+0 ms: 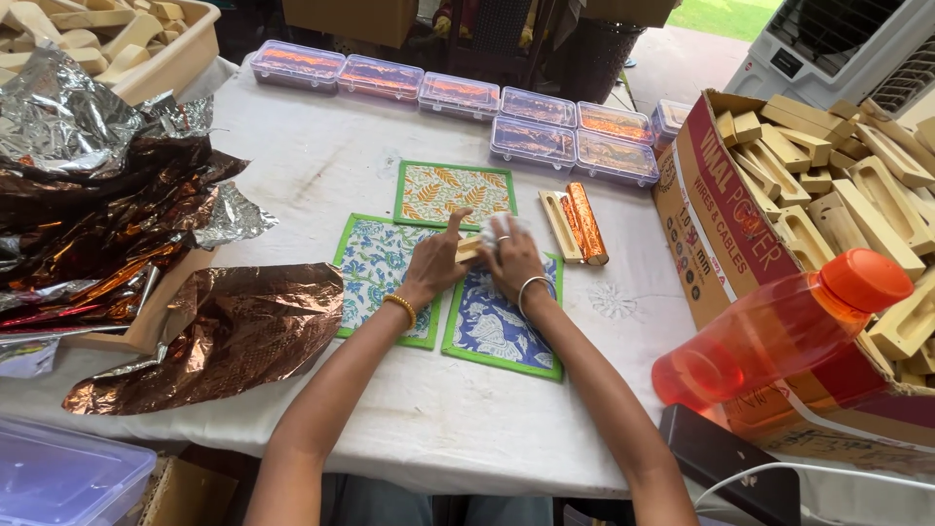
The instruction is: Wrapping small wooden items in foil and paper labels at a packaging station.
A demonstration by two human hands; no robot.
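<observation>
Both hands meet at mid-tabletop over the printed cloth mats: the left hand [435,261] and right hand [511,255] are closed together around a small wooden block [469,248]. The block could slip sideways from such a fingertip hold. The tilted orange bottle [779,331] at near right might roll.

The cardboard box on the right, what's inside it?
The cardboard box is heaped with pale wooden blocks, many with a long slot cut into them. An orange bottle lies across its near side, hiding the blocks beneath it, and whatever lies deeper in the pile cannot be seen.
</observation>
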